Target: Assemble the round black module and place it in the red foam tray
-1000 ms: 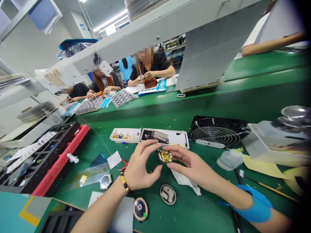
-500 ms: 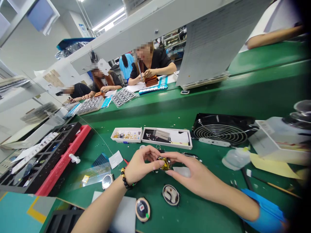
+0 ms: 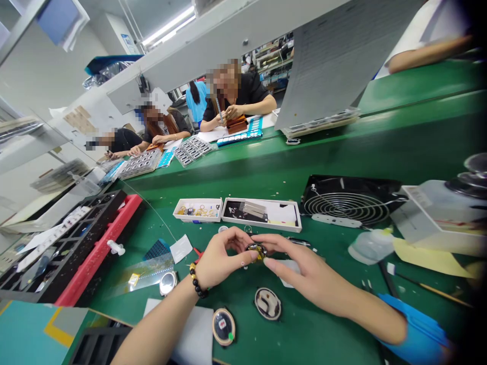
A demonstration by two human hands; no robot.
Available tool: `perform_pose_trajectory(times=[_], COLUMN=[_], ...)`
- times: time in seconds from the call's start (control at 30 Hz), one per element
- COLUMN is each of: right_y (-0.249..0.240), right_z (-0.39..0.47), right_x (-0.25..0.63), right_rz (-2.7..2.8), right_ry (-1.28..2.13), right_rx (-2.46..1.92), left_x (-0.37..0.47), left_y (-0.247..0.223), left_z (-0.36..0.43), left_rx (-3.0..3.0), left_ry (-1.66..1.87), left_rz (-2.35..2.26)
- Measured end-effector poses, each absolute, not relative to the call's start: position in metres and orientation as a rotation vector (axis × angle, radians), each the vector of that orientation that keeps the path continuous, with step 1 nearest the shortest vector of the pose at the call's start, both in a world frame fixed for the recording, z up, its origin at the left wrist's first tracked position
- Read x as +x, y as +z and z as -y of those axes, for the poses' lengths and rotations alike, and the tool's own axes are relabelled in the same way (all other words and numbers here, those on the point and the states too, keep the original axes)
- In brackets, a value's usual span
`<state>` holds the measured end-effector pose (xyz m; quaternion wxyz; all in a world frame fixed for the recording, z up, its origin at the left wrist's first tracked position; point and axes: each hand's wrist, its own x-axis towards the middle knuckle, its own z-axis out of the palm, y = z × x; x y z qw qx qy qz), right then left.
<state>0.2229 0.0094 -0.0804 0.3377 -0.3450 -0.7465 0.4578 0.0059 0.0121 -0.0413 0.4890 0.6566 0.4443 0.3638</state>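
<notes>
Between my two hands, above the green bench [image 3: 304, 329], is a small round watch-like case [image 3: 257, 250] with yellow and dark parts inside. My left hand [image 3: 222, 257], a beaded bracelet at its wrist, pinches its left side between thumb and fingers. The fingers of my right hand [image 3: 300, 263] close on its right side; a blue band [image 3: 413, 329] wraps that forearm. Below lie an oval case [image 3: 268, 304] with a pale and dark inside and another [image 3: 223, 327] with a dark face and a green mark. A round silver-rimmed piece [image 3: 168, 283] sits left of my left wrist.
Two white trays [image 3: 262, 226] of small parts stand beyond my hands. A black fan [image 3: 348, 200], a clear bottle [image 3: 371, 247] and a plastic box [image 3: 433, 218] are on the right. A red-edged black rack [image 3: 95, 253] flanks the left. Several people [image 3: 243, 96] work across the bench.
The case between my hands has tilted, showing less of its yellow inside. My right thumb has shifted slightly. The view has moved a little.
</notes>
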Motion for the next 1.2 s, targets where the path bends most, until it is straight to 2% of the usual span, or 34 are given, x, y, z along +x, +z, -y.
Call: perform_pose_trajectory(times=[0.67, 1.2], right_y=[-0.0803, -0.0768], right_z=[-0.0123, -0.0108], right_x=[0.2195, 0.2209], right_rz=[1.96, 2.007], right_ry=[1.026, 0.926], right_rx=[-0.968, -0.971], left_x=[0.0101, 0.0095], left_y=[-0.0393, -0.0411], left_z=[-0.0062, -0.0061], left_rx=[1.962, 1.996], left_ry=[0.954, 0.964], left_rz=[-1.159, -1.158])
